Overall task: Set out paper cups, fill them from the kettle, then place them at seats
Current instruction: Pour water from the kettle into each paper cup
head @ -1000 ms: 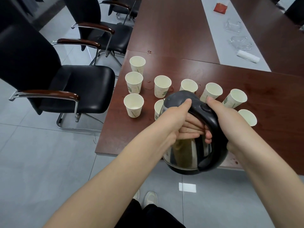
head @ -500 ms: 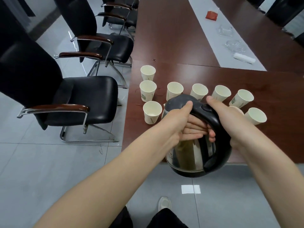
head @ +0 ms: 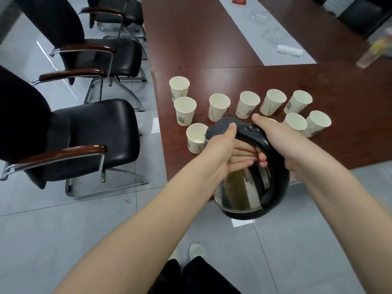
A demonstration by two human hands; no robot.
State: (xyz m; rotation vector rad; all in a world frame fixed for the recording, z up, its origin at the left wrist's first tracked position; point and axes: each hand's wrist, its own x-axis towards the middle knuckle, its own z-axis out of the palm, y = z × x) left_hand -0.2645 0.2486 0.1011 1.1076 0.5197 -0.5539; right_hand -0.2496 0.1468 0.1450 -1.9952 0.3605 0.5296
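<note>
the kettle (head: 244, 187) hangs in the air over the near edge of the dark wooden table (head: 350, 145), tipped forward, its steel belly and black base out past that edge above the grey tiled floor (head: 63, 230). the right hand (head: 275, 134) is wrapped round the black handle, thumb laid along its top. the left hand (head: 220, 149) holds the kettle from the other side, thumb on the lid and fingers tucked in under the handle. the spout is hidden behind the left hand, close to the nearest paper cup (head: 196, 137).

the paper cups (head: 247, 103) stand upright in loose rows beyond the kettle. the two leftmost sit just beside the table's left edge. a seam between table sections runs behind them. right of the cups the tabletop is bare wood out to the frame edge. a strip of floor lies between the table's left edge and the nearest black chair (head: 95, 134).

against half a second ago, both hands grip the kettle as before and the cups keep their places. the view has swung right, the chair sits farther left, and a blurred yellowish object (head: 375, 52) now shows at the upper right.
</note>
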